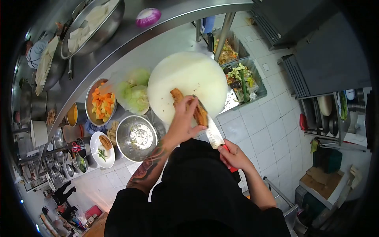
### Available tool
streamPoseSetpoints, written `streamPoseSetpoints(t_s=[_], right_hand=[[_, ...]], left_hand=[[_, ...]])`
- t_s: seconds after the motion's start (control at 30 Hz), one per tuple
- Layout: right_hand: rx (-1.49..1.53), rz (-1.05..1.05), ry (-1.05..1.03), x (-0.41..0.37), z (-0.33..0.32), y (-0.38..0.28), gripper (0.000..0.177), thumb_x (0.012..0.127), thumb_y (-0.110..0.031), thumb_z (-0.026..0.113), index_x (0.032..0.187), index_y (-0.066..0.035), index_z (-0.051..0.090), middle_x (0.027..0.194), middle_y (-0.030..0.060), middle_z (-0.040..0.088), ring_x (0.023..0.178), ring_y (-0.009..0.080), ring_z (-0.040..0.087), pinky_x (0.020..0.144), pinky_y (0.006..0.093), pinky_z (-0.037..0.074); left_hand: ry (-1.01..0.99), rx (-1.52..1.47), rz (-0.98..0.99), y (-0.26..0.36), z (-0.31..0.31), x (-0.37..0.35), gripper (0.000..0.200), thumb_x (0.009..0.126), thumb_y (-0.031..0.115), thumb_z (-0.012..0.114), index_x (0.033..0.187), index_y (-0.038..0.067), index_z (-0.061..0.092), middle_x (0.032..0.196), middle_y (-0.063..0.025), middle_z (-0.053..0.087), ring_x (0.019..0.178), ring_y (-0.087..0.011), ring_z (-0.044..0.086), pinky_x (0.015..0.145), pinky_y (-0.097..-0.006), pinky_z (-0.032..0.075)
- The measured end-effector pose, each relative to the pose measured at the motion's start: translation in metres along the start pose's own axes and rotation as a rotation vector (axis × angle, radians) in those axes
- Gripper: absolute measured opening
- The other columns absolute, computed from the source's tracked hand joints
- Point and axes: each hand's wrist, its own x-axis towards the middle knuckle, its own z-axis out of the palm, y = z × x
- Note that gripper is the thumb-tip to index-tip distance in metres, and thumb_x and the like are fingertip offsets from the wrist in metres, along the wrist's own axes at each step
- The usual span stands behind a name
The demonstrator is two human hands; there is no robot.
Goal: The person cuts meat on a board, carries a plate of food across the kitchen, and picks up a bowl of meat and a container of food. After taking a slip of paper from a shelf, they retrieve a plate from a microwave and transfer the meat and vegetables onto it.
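Observation:
My left hand (182, 123) is closed over a long browned piece of food (201, 114), which looks like cooked meat, on a round white cutting board (185, 69). Its fingers cover the middle of the piece, and one browned end sticks out beyond them. In my right hand (235, 157) is the red handle of a kitchen knife (214, 135). The wide blade points up toward the board and runs along the right side of the food, close to my left fingers. A few dark crumbs dot the board.
Left of the board are a bag of lettuce (136, 93), a bowl of chopped orange and yellow pieces (102, 103), a steel colander (136, 138) and a plated dish (111, 156). Scrap bins (258, 77) stand at right. Half a red onion (149, 17) sits on the upper shelf.

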Motion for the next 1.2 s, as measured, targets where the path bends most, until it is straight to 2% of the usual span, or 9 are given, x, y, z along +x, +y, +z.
streamPoseSetpoints(t_s=[0.13, 0.2, 0.47, 0.57, 0.83, 1.07, 1.13, 1.17, 1.2], right_hand=[[-0.053, -0.035, -0.066, 0.038, 0.034, -0.016, 0.024, 0.104, -0.029, 0.047, 0.113, -0.007, 0.052, 0.060, 0.0016, 0.052, 0.041, 0.0104, 0.050, 0.040, 0.0263, 0.041], [-0.058, -0.035, -0.039, 0.049, 0.048, -0.017, 0.025, 0.104, -0.030, 0.048, 0.114, -0.007, 0.052, 0.062, 0.0020, 0.053, 0.041, 0.0109, 0.050, 0.040, 0.0267, 0.041], [-0.006, 0.047, 0.148, -0.025, 0.036, 0.023, 0.023, 0.103, -0.030, 0.052, 0.110, -0.008, 0.053, 0.060, 0.0008, 0.051, 0.043, 0.0089, 0.047, 0.041, 0.0259, 0.040], [-0.012, 0.040, 0.235, -0.025, 0.024, 0.029, 0.025, 0.103, -0.030, 0.053, 0.097, -0.006, 0.050, 0.058, 0.0019, 0.052, 0.042, 0.0097, 0.048, 0.040, 0.0264, 0.040], [-0.054, -0.117, 0.249, 0.019, -0.001, 0.010, 0.027, 0.102, -0.028, 0.053, 0.087, -0.005, 0.047, 0.058, 0.0043, 0.054, 0.042, 0.0117, 0.051, 0.040, 0.0282, 0.040], [-0.134, -0.177, 0.186, 0.053, -0.032, 0.003, 0.022, 0.102, -0.026, 0.054, 0.096, -0.005, 0.053, 0.060, 0.0033, 0.053, 0.043, 0.0091, 0.050, 0.041, 0.0270, 0.040], [-0.463, -0.367, 0.389, 0.069, -0.043, 0.004, 0.022, 0.099, -0.026, 0.055, 0.107, -0.006, 0.057, 0.067, 0.0179, 0.063, 0.060, 0.0375, 0.064, 0.055, 0.0441, 0.049], [-0.621, -0.434, 0.486, 0.071, -0.047, -0.005, 0.026, 0.097, -0.024, 0.056, 0.118, -0.009, 0.059, 0.076, 0.0231, 0.065, 0.075, 0.0465, 0.063, 0.064, 0.0503, 0.049], [-0.728, -0.536, 0.556, 0.080, -0.055, -0.001, 0.037, 0.096, -0.022, 0.056, 0.132, -0.012, 0.056, 0.080, 0.0222, 0.067, 0.075, 0.0438, 0.065, 0.065, 0.0500, 0.050]], left_hand=[[0.031, 0.115, -0.032, -0.039, -0.047, 0.003, 0.100, 0.062, 0.021, 0.091, 0.147, 0.003, 0.040, 0.145, -0.0202, 0.035, 0.131, -0.0395, 0.039, 0.109, -0.0444, 0.037], [-0.079, 0.157, -0.020, -0.052, -0.065, 0.010, 0.097, 0.063, 0.019, 0.089, 0.146, 0.002, 0.041, 0.145, -0.0196, 0.036, 0.130, -0.0385, 0.040, 0.109, -0.0438, 0.038], [-0.219, 0.222, 0.058, -0.066, -0.063, 0.012, 0.095, 0.067, 0.019, 0.086, 0.148, 0.004, 0.040, 0.147, -0.0199, 0.034, 0.131, -0.0399, 0.037, 0.111, -0.0458, 0.034], [-0.212, 0.342, 0.070, -0.065, -0.060, 0.013, 0.095, 0.068, 0.022, 0.086, 0.148, 0.005, 0.039, 0.148, -0.0207, 0.033, 0.134, -0.0405, 0.035, 0.113, -0.0457, 0.033], [0.037, 0.207, -0.087, -0.065, -0.030, -0.003, 0.096, 0.072, 0.026, 0.085, 0.152, 0.008, 0.035, 0.151, -0.0222, 0.029, 0.138, -0.0426, 0.031, 0.114, -0.0479, 0.031], [0.168, 0.308, -0.194, -0.037, -0.024, -0.018, 0.102, 0.075, 0.030, 0.083, 0.156, 0.008, 0.025, 0.158, -0.0256, 0.019, 0.143, -0.0457, 0.024, 0.115, -0.0498, 0.029], [0.276, 0.327, -0.219, -0.018, -0.028, -0.037, 0.103, 0.075, 0.026, 0.083, 0.155, 0.005, 0.021, 0.158, -0.0269, 0.016, 0.141, -0.0485, 0.026, 0.114, -0.0511, 0.030], [0.332, 0.329, -0.226, -0.010, -0.026, -0.050, 0.099, 0.077, 0.024, 0.081, 0.155, 0.004, 0.024, 0.157, -0.0270, 0.022, 0.140, -0.0473, 0.029, 0.114, -0.0503, 0.031], [0.358, 0.347, -0.253, -0.002, -0.020, -0.065, 0.099, 0.077, 0.024, 0.081, 0.155, 0.004, 0.024, 0.157, -0.0270, 0.022, 0.140, -0.0473, 0.029, 0.114, -0.0503, 0.031]])
